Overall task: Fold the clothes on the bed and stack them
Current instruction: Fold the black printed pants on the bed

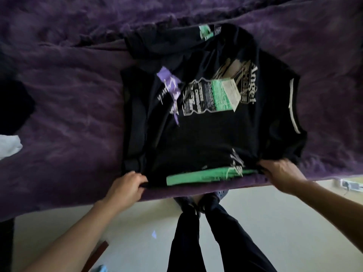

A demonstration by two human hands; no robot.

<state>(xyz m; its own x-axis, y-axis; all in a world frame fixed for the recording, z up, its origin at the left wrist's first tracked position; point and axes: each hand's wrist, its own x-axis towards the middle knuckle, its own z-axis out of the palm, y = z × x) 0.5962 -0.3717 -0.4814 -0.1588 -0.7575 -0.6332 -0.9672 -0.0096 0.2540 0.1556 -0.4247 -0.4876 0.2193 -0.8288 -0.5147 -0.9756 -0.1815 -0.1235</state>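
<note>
The left hand (127,185), in the lower centre-left of the frame, has its fingers curled over the near edge of a black printed T-shirt (206,134) and grasps the cloth at the shirt's lower left corner. The right hand (280,171), lower centre-right, grips the same near edge at the lower right corner, its fingers tucked into the fabric, though motion blur softens the detail. Between the two hands the edge runs almost level, with a green printed strip along it. The shirt stretches away from the hands toward the upper centre of the frame and lies mostly flat on a purple blanket (68,95), its near edge close to the blanket's lower border. Green, white and purple prints cover its middle, a white-trimmed band curves along its right side, and a bunched part with a green patch lies across its far end. At the left edge of the frame, well apart from the shirt, a dark garment (13,107) lies on the blanket with a white cloth (9,146) just below it. Below the blanket's border a pale floor (255,222) shows, with the person's legs in dark trousers (196,242) at the bottom centre and a small white object (351,185) at the right edge.
</note>
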